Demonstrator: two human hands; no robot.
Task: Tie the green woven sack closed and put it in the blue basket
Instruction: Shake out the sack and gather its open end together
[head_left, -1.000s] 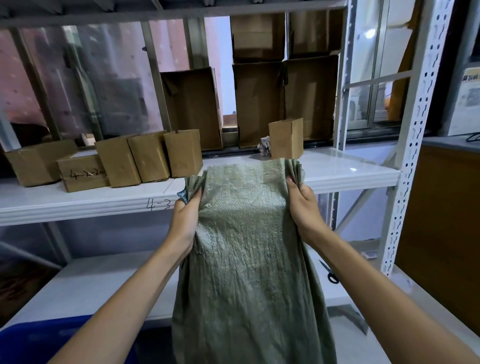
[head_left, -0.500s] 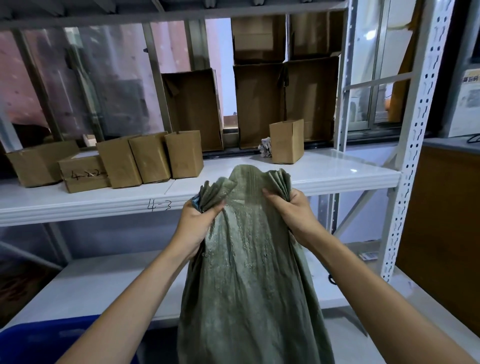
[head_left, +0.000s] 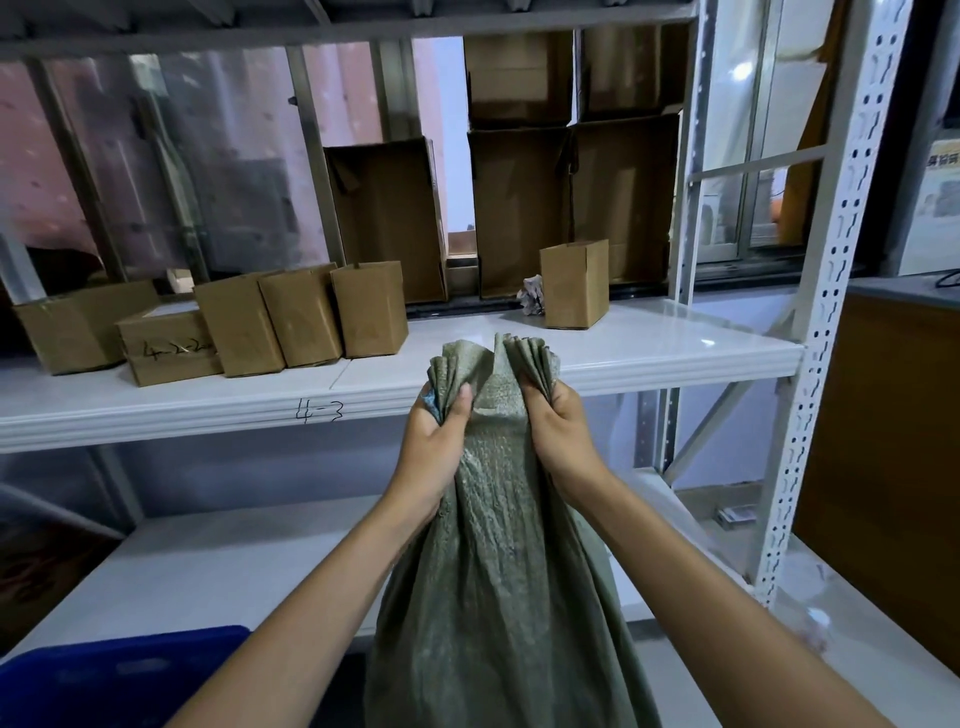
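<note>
Gripping the sack (head_left: 498, 571) mouth in two bunches, left hand (head_left: 436, 447) and right hand (head_left: 563, 441) should cross them tightly (basket (head_left: 104, 670) below-left).

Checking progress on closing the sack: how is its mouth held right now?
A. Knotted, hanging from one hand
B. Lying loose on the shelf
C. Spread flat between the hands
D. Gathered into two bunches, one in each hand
D: the left hand and right hand each grip a pleated bunch of the sack mouth, close together, with no knot to be seen.
</note>
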